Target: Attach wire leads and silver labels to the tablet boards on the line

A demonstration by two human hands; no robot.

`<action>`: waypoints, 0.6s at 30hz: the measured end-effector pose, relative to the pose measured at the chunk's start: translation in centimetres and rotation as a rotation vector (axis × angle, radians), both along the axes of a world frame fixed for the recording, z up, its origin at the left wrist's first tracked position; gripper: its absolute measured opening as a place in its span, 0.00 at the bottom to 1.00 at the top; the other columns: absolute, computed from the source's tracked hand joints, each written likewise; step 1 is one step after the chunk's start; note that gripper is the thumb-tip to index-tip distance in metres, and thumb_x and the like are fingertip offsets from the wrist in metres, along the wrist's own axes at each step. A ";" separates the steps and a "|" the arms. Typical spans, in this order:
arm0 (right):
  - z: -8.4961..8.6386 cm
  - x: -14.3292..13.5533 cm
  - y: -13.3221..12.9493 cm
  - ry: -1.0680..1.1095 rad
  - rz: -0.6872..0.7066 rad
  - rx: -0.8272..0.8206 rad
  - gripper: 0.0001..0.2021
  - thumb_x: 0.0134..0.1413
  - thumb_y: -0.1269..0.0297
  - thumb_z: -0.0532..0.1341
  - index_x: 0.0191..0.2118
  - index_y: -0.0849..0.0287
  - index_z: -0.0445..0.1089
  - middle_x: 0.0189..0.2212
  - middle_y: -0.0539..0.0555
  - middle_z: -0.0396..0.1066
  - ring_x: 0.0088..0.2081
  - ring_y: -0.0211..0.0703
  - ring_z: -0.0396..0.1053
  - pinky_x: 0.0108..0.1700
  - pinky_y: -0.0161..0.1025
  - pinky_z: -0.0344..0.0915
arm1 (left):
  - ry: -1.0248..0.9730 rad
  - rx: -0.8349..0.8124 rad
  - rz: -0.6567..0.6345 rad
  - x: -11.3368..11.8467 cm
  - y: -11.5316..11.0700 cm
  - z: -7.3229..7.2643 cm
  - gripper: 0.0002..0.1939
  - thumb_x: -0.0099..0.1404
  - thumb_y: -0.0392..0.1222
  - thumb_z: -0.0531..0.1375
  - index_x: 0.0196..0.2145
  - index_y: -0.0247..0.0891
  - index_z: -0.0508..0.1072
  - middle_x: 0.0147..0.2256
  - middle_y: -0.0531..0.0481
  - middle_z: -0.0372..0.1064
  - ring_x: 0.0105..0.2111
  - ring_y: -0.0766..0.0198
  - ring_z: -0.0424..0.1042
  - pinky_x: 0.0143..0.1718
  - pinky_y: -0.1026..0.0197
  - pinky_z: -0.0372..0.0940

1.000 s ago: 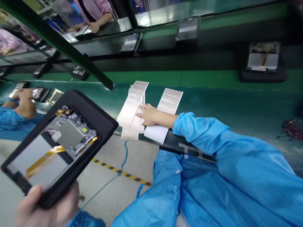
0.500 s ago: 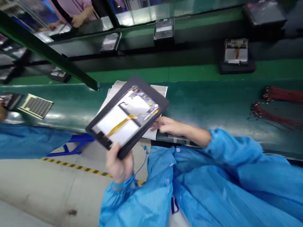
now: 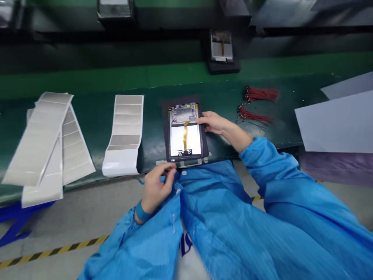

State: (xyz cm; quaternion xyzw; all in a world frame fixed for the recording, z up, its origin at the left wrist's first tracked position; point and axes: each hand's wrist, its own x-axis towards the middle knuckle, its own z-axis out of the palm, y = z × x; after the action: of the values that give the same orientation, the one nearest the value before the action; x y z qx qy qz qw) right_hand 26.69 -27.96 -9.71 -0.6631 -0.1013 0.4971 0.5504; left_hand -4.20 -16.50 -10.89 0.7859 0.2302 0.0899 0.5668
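An opened tablet (image 3: 177, 136), its circuit board, white battery cells and yellow ribbon cable showing, lies on a black foam pad (image 3: 165, 116) at the bench's front edge. My right hand (image 3: 214, 123) grips the tablet's right side, thumb over its edge, other fingers beside it and partly hidden. Just below the tablet's lower edge is my left hand (image 3: 157, 184). Its fingers are curled in and the thumb and index tips nearly meet; whether anything small is between them I cannot make out.
Left on the green bench (image 3: 154, 136) are a strip of silvery labels (image 3: 126, 120) and several overlapping label sheets (image 3: 43, 136). Bundles of red wires (image 3: 262, 94) lie right, before pale sheets (image 3: 338, 120). Another opened tablet (image 3: 221, 50) sits on the line behind.
The tablet and its pad, tilted in my left hand before, now lie flat on the bench. My left hand has let go of them; my right hand has come onto the tablet. The view has shifted right.
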 end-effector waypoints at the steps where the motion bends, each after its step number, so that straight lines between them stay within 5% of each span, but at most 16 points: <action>1: 0.2 0.4 0.2 -0.077 0.072 -0.070 0.13 0.55 0.62 0.72 0.40 0.61 0.71 0.31 0.56 0.78 0.29 0.43 0.75 0.33 0.41 0.76 | -0.026 0.121 0.040 0.2 0.6 -0.2 0.18 0.68 0.53 0.67 0.50 0.39 0.79 0.53 0.38 0.77 0.53 0.48 0.77 0.59 0.44 0.71; 3: 1.0 0.6 0.5 -0.402 0.177 -0.235 0.12 0.60 0.61 0.69 0.43 0.63 0.71 0.32 0.58 0.77 0.33 0.49 0.77 0.39 0.49 0.77 | -0.049 0.396 0.030 1.0 1.3 -0.7 0.33 0.64 0.57 0.70 0.61 0.37 0.73 0.67 0.32 0.64 0.68 0.38 0.63 0.70 0.36 0.59; 7: 3.1 -1.5 -2.0 -1.111 0.285 -0.466 0.13 0.66 0.57 0.65 0.36 0.63 0.73 0.33 0.62 0.77 0.42 0.61 0.78 0.51 0.57 0.72 | 0.031 0.643 -0.073 2.1 1.4 -2.5 0.52 0.65 0.66 0.67 0.74 0.34 0.56 0.71 0.27 0.56 0.72 0.31 0.54 0.72 0.29 0.47; 9: 3.6 -3.8 -4.3 -1.057 0.437 -0.437 0.13 0.67 0.58 0.63 0.33 0.61 0.73 0.30 0.59 0.77 0.38 0.56 0.78 0.47 0.50 0.71 | 0.034 0.675 -0.055 2.1 1.0 -3.4 0.51 0.67 0.65 0.65 0.75 0.34 0.53 0.70 0.27 0.58 0.72 0.32 0.57 0.73 0.29 0.44; 11: 3.3 -6.4 -6.4 -0.907 0.514 -0.363 0.07 0.64 0.62 0.65 0.40 0.61 0.74 0.31 0.55 0.79 0.34 0.48 0.77 0.41 0.42 0.68 | 0.004 0.693 -0.014 2.0 0.7 -4.0 0.48 0.69 0.61 0.65 0.76 0.35 0.52 0.70 0.28 0.60 0.70 0.35 0.60 0.74 0.30 0.43; 14: 2.0 -8.8 -8.4 -0.796 0.424 -0.268 0.17 0.63 0.67 0.67 0.55 0.64 0.70 0.36 0.54 0.81 0.35 0.43 0.77 0.40 0.37 0.66 | -0.041 0.709 0.029 2.2 0.8 -4.5 0.45 0.70 0.55 0.66 0.76 0.37 0.55 0.69 0.29 0.62 0.70 0.36 0.62 0.74 0.32 0.45; 18: 0.6 -5.7 -11.2 -0.873 0.231 -0.240 0.09 0.69 0.70 0.59 0.49 0.61 0.74 0.38 0.53 0.79 0.38 0.41 0.76 0.46 0.37 0.68 | -0.078 0.739 0.014 3.2 1.3 -5.0 0.43 0.70 0.52 0.66 0.75 0.35 0.58 0.68 0.28 0.63 0.69 0.36 0.63 0.74 0.33 0.48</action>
State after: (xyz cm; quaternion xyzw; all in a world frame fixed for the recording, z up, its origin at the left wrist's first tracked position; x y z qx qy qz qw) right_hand 20.97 -39.13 -9.13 -0.8535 -0.3382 0.2379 0.3171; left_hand -1.03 -15.18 -15.85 0.9319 0.1659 0.2008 0.2526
